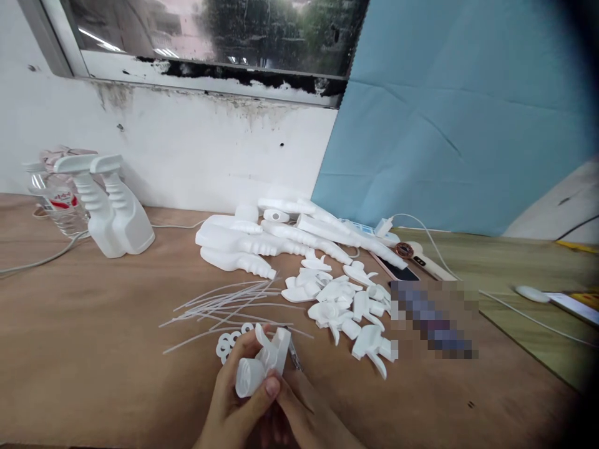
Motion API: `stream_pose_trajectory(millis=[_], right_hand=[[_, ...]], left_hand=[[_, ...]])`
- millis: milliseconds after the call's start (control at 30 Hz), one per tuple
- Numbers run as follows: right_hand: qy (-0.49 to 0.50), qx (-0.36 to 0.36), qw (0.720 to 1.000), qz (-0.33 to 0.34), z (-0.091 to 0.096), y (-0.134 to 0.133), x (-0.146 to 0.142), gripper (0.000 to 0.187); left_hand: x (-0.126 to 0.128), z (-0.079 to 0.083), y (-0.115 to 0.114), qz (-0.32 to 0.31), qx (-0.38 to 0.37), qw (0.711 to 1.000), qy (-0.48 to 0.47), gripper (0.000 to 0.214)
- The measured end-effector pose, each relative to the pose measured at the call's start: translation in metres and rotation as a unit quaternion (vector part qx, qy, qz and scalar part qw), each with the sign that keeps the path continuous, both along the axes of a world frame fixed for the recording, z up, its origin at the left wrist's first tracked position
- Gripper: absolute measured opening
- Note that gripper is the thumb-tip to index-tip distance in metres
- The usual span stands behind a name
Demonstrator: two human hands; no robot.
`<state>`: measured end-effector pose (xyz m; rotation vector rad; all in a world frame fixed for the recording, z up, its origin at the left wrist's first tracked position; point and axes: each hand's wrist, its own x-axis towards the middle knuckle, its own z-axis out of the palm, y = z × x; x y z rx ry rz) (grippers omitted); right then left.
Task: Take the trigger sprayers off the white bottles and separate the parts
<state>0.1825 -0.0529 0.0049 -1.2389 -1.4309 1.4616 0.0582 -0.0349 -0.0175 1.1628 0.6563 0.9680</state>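
Note:
A white trigger spray head [266, 362] is between my two hands, low in the middle of the view. My left hand [234, 399] is closed around it, thumb on its near side, with the round screw collar turned toward me. My right hand [309, 408] is closed against the other side of the same spray head; some of its fingers are hidden underneath. Just past my left fingers lie several small white washers [224, 343]. Thin white dip tubes [224, 305] are spread loosely beyond them. A pile of loose trigger spray heads [332, 299] lies to the right.
White bottles [234, 240] lie on their sides near the wall. Two upright spray bottles [121, 212] and a clear water bottle [60, 202] stand at the left. A phone [397, 268], a handheld fan [425, 259] and cables are at the right. Part of the table there is pixelated.

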Motion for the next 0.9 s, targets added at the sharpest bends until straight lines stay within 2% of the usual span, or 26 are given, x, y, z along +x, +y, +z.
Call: stream_pose_trajectory(millis=[33, 67, 133, 200, 267, 333, 433, 500, 633, 700, 767, 900], right_hand=[[-0.089, 0.063, 0.994, -0.017, 0.001, 0.001, 0.004, 0.050], [-0.180, 0.118, 0.976, -0.045, 0.002, 0.002, 0.009, 0.048], [-0.352, 0.170, 0.915, -0.103, 0.001, 0.007, 0.021, 0.041], [-0.485, 0.150, 0.852, -0.125, -0.002, 0.014, 0.032, 0.034], [-0.547, 0.113, 0.823, -0.104, -0.005, 0.019, 0.040, 0.029], [-0.550, 0.094, 0.827, -0.065, -0.006, 0.022, 0.047, 0.022], [-0.496, 0.090, 0.862, -0.045, 0.000, 0.022, 0.058, 0.014], [-0.431, 0.094, 0.895, -0.062, 0.009, 0.016, 0.068, 0.016], [-0.231, 0.129, 0.952, -0.157, 0.029, -0.004, 0.083, 0.020], [-0.139, 0.156, 0.958, -0.197, 0.036, -0.014, 0.081, 0.019], [-0.098, 0.187, 0.953, -0.218, 0.040, -0.022, 0.074, 0.016], [-0.139, 0.240, 0.933, -0.231, 0.038, -0.027, 0.056, 0.009]], left_hand=[[0.000, 0.002, 0.000, 0.041, 0.013, 0.999, 0.026, 0.049], [-0.001, 0.003, 0.000, 0.090, 0.037, 0.994, 0.057, 0.043], [-0.006, 0.002, 0.003, 0.184, 0.088, 0.971, 0.124, 0.030], [-0.012, -0.002, 0.008, 0.223, 0.150, 0.947, 0.177, 0.022], [-0.016, -0.006, 0.013, 0.213, 0.237, 0.923, 0.213, 0.018], [-0.017, -0.008, 0.015, 0.180, 0.310, 0.903, 0.238, 0.020], [-0.013, -0.007, 0.011, 0.132, 0.322, 0.897, 0.271, 0.021], [-0.007, -0.006, 0.006, 0.107, 0.297, 0.904, 0.289, 0.016], [0.000, -0.008, -0.001, 0.086, 0.268, 0.909, 0.308, 0.011], [0.002, -0.010, -0.002, 0.088, 0.274, 0.905, 0.314, 0.012], [0.003, -0.013, -0.003, 0.099, 0.296, 0.894, 0.322, 0.013], [0.003, -0.019, -0.005, 0.119, 0.364, 0.860, 0.338, 0.018]])
